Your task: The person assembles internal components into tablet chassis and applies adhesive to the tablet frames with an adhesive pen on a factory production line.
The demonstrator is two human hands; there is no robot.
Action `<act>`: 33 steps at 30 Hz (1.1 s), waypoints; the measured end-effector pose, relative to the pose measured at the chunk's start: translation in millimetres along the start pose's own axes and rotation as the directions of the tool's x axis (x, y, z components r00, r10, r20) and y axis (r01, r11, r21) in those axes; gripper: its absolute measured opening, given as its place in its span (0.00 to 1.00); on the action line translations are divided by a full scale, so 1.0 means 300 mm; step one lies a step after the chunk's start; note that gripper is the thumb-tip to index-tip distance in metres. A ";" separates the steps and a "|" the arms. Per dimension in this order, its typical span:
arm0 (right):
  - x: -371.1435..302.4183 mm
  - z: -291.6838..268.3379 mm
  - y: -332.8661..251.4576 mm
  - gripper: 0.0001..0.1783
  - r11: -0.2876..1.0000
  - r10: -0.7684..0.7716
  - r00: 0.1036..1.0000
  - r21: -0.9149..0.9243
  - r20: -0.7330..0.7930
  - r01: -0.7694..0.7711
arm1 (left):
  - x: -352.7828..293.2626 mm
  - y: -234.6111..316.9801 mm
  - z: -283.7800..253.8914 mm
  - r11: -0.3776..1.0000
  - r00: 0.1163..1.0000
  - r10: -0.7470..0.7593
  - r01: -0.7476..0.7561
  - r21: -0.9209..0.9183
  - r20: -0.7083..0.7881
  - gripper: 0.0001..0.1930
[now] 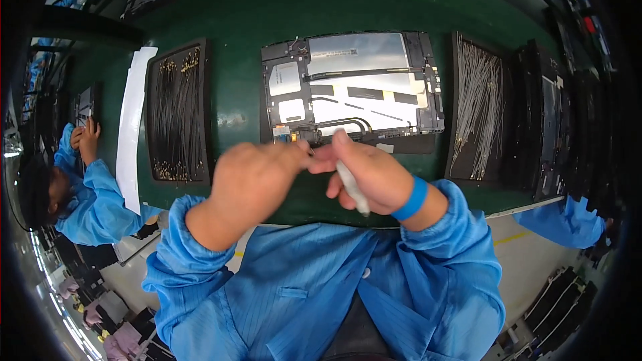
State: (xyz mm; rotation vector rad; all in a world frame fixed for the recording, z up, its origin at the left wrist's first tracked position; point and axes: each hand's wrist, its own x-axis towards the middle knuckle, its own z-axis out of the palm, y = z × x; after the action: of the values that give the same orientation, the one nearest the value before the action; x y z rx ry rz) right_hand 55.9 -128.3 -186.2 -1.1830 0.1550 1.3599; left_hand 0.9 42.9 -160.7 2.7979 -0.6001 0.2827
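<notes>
On the green bench in front of me lies an opened tablet-like device (361, 93), with a shiny silver panel, black frame, small boards and dark cables. My left hand (251, 184) is at its near left edge. The fingers curl closed, thumb and forefinger pinched together and slightly blurred; whatever they hold is too small to make out. My right hand (374, 170) is beside it, its fingertips almost meeting the left ones. A whitish pen-like tool (353, 189) slants down through the right hand, its upper end hidden by the fingers. A blue band circles that wrist.
To the left, a dark tray (154, 117) holds many thin black cables with gold-coloured ends. Another tray (498, 154) at right carries grey-white cables. Beyond it stand dark device panels (552, 113). A white strip (134, 127) lies at left, near a co-worker in blue (100, 207).
</notes>
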 end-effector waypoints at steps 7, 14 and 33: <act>-0.091 -0.024 0.006 0.19 0.928 0.130 0.984 -0.365 0.122 -0.077 | -0.082 0.081 0.047 0.961 0.993 0.120 -0.112 -0.254 0.016 0.11; -0.094 -0.032 0.017 0.16 0.914 0.151 0.981 -0.396 0.126 -0.090 | -0.094 0.105 0.062 0.955 0.994 0.062 -0.033 -0.295 0.090 0.12; 0.095 -0.043 0.054 0.15 0.416 -0.902 0.264 -0.529 -0.340 0.739 | -0.005 0.082 0.211 0.960 0.943 -0.278 0.265 -0.091 -0.185 0.07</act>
State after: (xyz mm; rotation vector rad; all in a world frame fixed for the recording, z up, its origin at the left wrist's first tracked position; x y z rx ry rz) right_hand 58.1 -122.6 -220.8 -1.5595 -0.2356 -0.0193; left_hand -2.4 3.0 -215.5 2.7025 -0.1711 0.4654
